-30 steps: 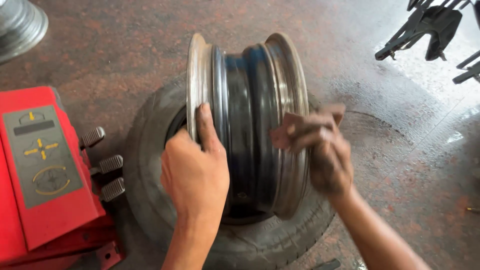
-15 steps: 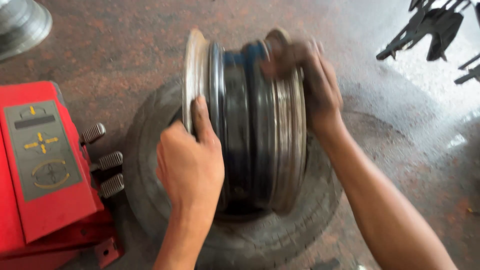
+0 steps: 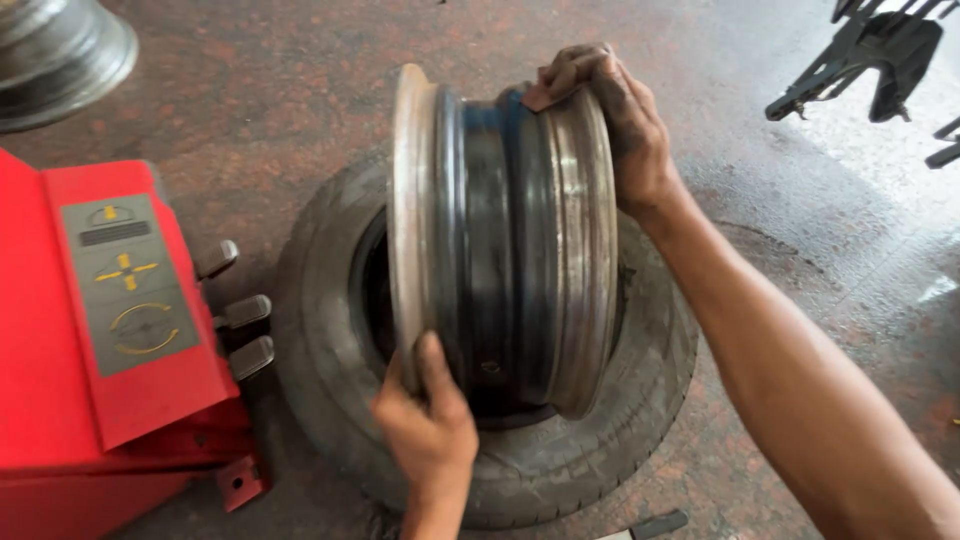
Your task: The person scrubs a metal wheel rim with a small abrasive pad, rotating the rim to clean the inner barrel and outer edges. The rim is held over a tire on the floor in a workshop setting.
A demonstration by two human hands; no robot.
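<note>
Head view, frame centre: steel wheel rim upright on edge, resting in black tyre lying flat.
Left hand: closed on rim's lower flange.
Right hand: gripping upper edge, pressing small brown pad.
Left edge: red machine.

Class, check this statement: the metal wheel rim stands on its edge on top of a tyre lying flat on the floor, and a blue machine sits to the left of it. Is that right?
Not quite. The machine to the left is red, not blue, as the head view shows. The rest holds: the metal wheel rim stands on its edge on the tyre, which lies flat on the floor.
</note>
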